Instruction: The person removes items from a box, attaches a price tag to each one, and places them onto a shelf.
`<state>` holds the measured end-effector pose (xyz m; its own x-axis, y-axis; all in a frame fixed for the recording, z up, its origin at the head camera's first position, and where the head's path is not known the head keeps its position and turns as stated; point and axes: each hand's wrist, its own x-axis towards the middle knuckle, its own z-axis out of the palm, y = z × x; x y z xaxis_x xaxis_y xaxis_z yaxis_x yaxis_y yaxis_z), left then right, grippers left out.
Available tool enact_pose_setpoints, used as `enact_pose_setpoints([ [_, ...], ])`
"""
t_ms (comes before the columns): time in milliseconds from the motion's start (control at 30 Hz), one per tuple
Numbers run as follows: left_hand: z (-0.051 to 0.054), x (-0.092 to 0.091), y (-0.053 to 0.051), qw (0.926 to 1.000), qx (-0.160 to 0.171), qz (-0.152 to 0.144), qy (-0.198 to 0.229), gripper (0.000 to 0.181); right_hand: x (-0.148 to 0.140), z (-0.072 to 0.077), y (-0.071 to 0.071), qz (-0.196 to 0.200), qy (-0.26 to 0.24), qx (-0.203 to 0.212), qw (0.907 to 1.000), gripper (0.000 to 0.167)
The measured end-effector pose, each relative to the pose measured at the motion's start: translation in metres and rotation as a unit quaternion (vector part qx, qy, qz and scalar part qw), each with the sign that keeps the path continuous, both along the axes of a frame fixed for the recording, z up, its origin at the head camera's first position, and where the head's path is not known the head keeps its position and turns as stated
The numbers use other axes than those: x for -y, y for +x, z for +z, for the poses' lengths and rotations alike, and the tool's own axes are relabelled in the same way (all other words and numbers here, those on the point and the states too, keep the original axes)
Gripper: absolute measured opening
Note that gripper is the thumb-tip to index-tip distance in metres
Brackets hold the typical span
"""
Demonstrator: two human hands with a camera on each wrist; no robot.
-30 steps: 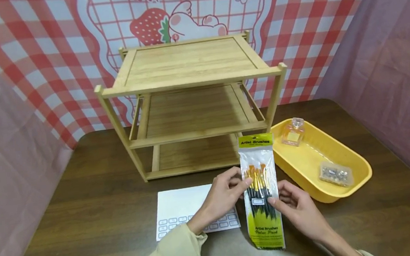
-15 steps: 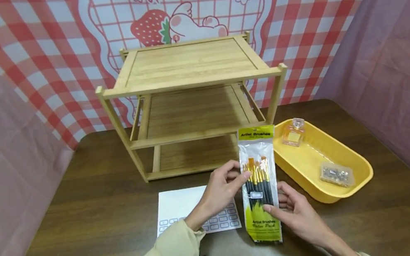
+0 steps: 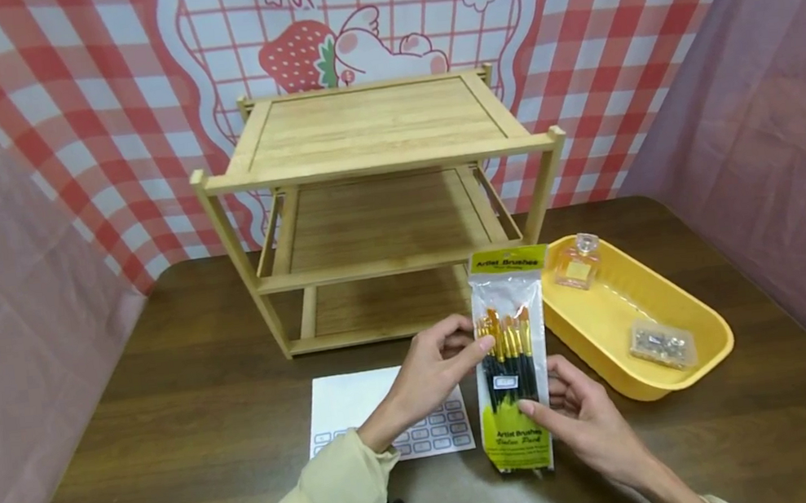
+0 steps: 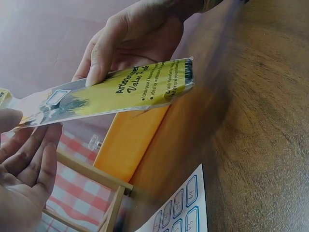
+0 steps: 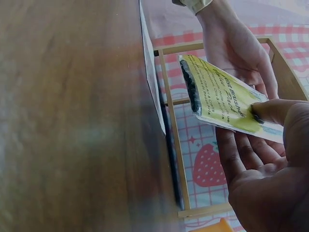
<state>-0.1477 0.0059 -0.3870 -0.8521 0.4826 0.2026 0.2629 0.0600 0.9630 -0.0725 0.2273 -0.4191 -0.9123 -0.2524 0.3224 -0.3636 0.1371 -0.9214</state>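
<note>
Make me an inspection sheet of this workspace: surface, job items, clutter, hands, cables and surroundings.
Surface: brown wood-grain table.
Job items: Artist Brushes pack, held in both hands, small label on its front; label sheet flat on the table, partly hidden.
Clutter: yellow plastic basin holding a perfume bottle and a clear case, contents unclear.
Hands: left hand pinches the pack's left edge, right hand its lower right.
Cables: nothing seen.
Surroundings: three-tier wooden shelf, red-and-white checked backdrop, pink drapes.

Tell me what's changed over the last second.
The brush pack has moved slightly up in the head view, its top shifting a touch right. The thumb of the right hand has shifted from beside the pack's label to below it. The left hand keeps its grip. The shelf, yellow basket and paper sheet stayed put.
</note>
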Motion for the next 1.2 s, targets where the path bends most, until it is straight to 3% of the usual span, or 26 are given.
enact_pose_setpoints([
  [333,0.005,0.005,0.001,0.9996,-0.027,-0.006,0.005,0.021,0.000,0.003,0.001,-0.004,0.001,-0.018,0.9998,0.033],
  [600,0.010,0.028,-0.003,0.9977,-0.064,-0.012,0.018,0.014,-0.001,0.006,0.002,-0.026,0.005,-0.021,0.9994,0.034],
  [867,0.019,0.060,-0.009,0.9966,-0.066,0.039,0.032,0.013,-0.003,0.010,0.001,-0.037,0.015,-0.046,0.9981,0.034],
  [1200,0.032,0.108,-0.019,0.9834,-0.122,0.127,0.045,0.016,-0.005,0.018,-0.004,-0.034,-0.006,-0.065,0.9973,0.031],
])
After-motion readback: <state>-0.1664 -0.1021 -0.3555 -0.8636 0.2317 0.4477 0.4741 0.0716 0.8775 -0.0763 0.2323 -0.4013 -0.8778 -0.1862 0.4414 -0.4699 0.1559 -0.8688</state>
